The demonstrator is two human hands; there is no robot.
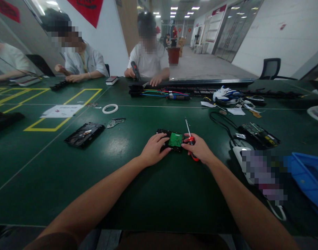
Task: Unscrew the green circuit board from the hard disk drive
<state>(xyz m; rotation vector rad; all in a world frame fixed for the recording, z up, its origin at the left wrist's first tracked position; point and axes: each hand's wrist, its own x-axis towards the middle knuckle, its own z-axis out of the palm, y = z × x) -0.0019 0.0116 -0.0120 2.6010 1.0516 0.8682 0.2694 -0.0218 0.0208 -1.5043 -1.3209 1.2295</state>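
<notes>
A small black device with a green circuit board [175, 139] lies on the green table [138, 187] in front of me. My left hand [155, 148] rests over its left part, fingers closed round the black edge. At its right edge is my right hand [197, 147], with thumb and fingertips touching or close to the device. That hand also holds a red and black screwdriver [191, 140], its metal shaft pointing up and away from me.
Left of the device lie a black casing [85, 134], a loose circuit piece [115, 122] and a white tape ring [110, 109]. To the right are another opened device [260, 134], cables and a blue bin [308, 177]. Across the table, a person [148, 57] holds a tool near long black parts.
</notes>
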